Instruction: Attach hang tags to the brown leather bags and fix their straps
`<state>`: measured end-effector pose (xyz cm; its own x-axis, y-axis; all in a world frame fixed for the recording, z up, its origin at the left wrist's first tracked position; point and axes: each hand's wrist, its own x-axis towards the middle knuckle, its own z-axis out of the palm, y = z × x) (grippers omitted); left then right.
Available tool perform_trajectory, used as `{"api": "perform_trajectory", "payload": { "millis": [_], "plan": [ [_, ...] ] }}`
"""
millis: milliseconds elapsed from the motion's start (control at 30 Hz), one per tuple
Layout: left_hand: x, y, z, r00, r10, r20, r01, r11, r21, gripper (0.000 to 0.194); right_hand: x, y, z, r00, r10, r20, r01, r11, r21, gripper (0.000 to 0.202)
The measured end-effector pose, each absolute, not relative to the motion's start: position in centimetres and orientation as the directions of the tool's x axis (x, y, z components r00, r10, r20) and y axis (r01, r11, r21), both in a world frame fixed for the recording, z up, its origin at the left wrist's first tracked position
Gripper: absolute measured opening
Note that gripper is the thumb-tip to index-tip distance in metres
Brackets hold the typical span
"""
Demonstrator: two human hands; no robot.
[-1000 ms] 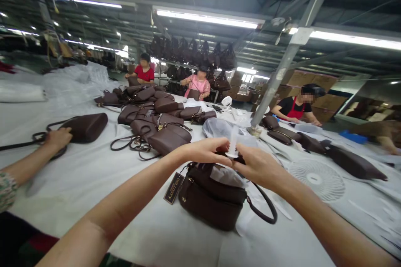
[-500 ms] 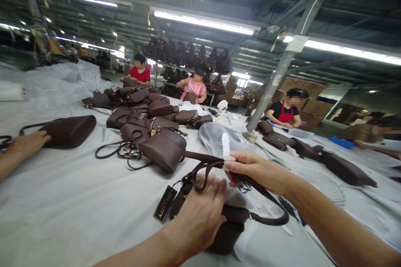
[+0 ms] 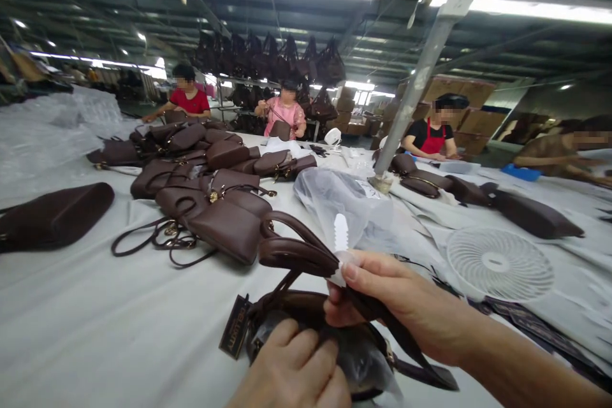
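Observation:
My right hand [image 3: 382, 293] pinches a folded brown strap [image 3: 299, 255] with a white toothed tie [image 3: 341, 236] around it. Below lies an open brown handbag [image 3: 306, 299], its mouth facing up and clear plastic [image 3: 363, 363] inside. Over the bag's opening is my left hand [image 3: 296, 366], fingers curled at the plastic; its fingertips are hidden. A black tag [image 3: 234, 326] hangs at the bag's left side.
Brown bags [image 3: 229, 226] are heaped left of centre, and another bag [image 3: 57, 217] lies far left. Clear plastic bags [image 3: 335, 197], a metal post [image 3: 411, 95] and a white fan [image 3: 500, 264] stand ahead and right. Several people work across the table.
My left hand has moved down and toward me, and the bag's open mouth now shows. The strap is bunched into a loop. Another person's hand at the far left is out of view.

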<state>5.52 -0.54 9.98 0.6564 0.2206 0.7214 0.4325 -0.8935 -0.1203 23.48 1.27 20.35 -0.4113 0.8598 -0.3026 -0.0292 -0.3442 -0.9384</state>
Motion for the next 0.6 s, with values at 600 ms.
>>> {"api": "perform_trajectory", "payload": {
  "millis": [600],
  "plan": [
    [3.8,-0.7,11.0,0.728,0.454,0.513,0.548,-0.835,-0.039,0.034,23.8,1.1,20.8,-0.442,0.887,-0.132,0.302,0.008,-0.953,0.036]
  ]
}}
